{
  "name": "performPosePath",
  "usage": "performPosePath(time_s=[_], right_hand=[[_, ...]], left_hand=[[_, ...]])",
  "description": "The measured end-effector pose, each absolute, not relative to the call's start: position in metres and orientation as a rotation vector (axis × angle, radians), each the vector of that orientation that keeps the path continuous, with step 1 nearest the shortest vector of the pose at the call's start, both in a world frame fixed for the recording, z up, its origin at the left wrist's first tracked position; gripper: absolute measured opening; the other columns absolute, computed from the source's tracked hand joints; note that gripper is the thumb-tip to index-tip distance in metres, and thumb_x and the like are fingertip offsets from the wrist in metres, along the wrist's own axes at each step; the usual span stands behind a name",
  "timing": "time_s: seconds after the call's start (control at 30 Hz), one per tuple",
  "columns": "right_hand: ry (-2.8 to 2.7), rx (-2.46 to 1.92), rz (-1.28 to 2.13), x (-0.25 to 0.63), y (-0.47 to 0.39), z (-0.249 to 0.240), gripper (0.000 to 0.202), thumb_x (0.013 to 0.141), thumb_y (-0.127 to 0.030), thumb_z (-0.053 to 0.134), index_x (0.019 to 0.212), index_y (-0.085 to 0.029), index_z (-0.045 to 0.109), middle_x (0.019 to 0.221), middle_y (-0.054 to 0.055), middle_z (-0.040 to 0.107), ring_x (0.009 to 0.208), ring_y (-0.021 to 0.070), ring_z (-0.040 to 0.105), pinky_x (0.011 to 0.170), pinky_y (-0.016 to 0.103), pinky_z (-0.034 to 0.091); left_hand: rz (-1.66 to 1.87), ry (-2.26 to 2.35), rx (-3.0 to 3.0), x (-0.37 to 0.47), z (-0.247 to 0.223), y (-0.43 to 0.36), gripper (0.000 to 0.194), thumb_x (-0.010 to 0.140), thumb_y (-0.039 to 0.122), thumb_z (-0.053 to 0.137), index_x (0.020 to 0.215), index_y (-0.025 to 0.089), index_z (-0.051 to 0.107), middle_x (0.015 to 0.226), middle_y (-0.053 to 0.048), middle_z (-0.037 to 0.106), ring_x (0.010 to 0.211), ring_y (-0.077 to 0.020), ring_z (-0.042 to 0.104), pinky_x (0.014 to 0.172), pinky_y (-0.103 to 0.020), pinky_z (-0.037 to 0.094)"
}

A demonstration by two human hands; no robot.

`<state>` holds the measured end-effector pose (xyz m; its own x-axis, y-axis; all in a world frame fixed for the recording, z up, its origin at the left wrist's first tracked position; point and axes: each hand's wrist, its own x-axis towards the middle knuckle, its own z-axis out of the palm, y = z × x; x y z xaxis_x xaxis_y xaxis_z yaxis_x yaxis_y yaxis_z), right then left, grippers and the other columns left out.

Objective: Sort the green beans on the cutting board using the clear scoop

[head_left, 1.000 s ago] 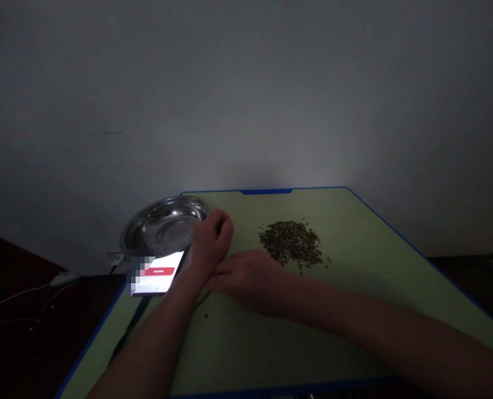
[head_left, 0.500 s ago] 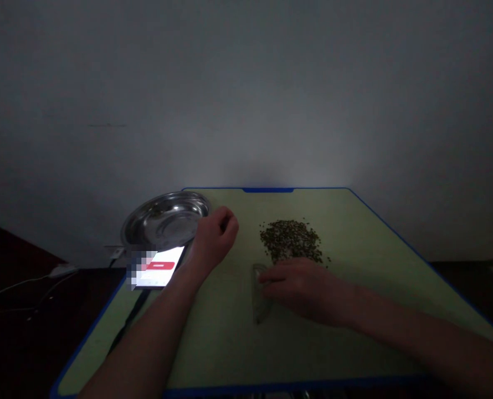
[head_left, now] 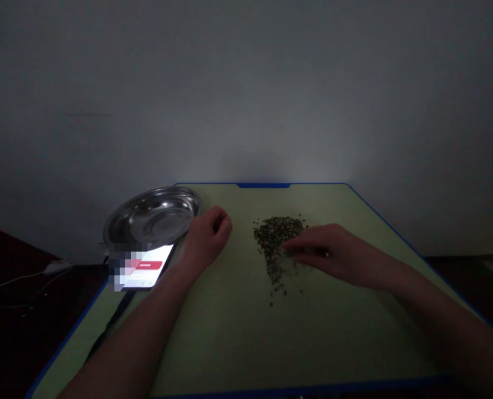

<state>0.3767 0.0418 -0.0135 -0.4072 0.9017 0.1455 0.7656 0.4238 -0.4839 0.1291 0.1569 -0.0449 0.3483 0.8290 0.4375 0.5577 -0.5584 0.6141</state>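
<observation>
My left hand (head_left: 210, 235) is curled into a loose fist beside the steel basin (head_left: 117, 221), with nothing visible in it. Over the right side of a pile of small dark beans or seeds (head_left: 273, 233) is my right hand (head_left: 329, 252), thumb and fingers pinched together. Below its fingertips shows a faint, blurred, see-through piece (head_left: 288, 269), which the fingers seem to grip; its exact kind is hard to make out in the dim light. Some seeds trail from the pile toward the front of the table.
A pale green table (head_left: 238, 343) with a blue edge stands against a grey wall (head_left: 246, 100). A lit phone (head_left: 149, 271) lies by my left forearm, partly under the basin's rim. A dark strap (head_left: 113, 321) and a white power strip (head_left: 56, 267) are at the left.
My right hand has lifted and shifted right and away from me, with the clear piece moving from upright in front of the pile to over it. Seeds now trail nearer me. The left hand stays curled.
</observation>
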Motion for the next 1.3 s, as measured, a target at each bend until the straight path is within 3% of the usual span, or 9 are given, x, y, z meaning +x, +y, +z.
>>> performPosePath(time_s=[0.23,0.63,0.83,1.3], right_hand=[[-2.353,-1.521,0.68,0.391,0.042,-0.023,0.028,0.094,-0.027,0.052,0.111,-0.02,0.073,0.094,0.005,0.075,0.077,0.0162,0.066,0.068,0.028,0.045],[-2.375,-1.489,0.713,0.373,0.03,-0.029,0.022,0.092,-0.026,0.054,0.099,-0.022,0.074,0.081,0.002,0.073,0.069,0.0147,0.062,0.063,0.027,0.04],[-2.304,-1.525,0.726,0.379,0.028,-0.022,0.022,0.093,-0.029,0.054,0.102,-0.024,0.074,0.09,0.002,0.075,0.074,0.0154,0.064,0.066,0.028,0.044],[-2.389,-1.52,1.049,0.394,0.025,-0.013,0.017,0.09,-0.028,0.056,0.091,-0.022,0.072,0.075,-0.002,0.069,0.064,0.0124,0.06,0.058,0.025,0.041]], left_hand=[[0.961,1.242,2.233,0.132,-0.047,0.156,0.021,0.081,0.031,0.045,0.064,0.019,0.047,0.056,0.004,0.046,0.054,-0.0118,0.042,0.052,-0.026,0.031],[0.888,1.271,2.218,0.135,-0.047,0.156,0.02,0.08,0.031,0.046,0.065,0.019,0.049,0.056,0.003,0.049,0.055,-0.0125,0.045,0.053,-0.027,0.033],[0.891,1.228,2.228,0.135,-0.051,0.157,0.019,0.08,0.031,0.047,0.066,0.019,0.051,0.057,0.003,0.051,0.054,-0.0122,0.045,0.053,-0.027,0.034],[0.86,1.215,2.247,0.137,-0.053,0.158,0.018,0.08,0.029,0.047,0.066,0.018,0.052,0.057,0.003,0.051,0.054,-0.0111,0.043,0.053,-0.027,0.033]])
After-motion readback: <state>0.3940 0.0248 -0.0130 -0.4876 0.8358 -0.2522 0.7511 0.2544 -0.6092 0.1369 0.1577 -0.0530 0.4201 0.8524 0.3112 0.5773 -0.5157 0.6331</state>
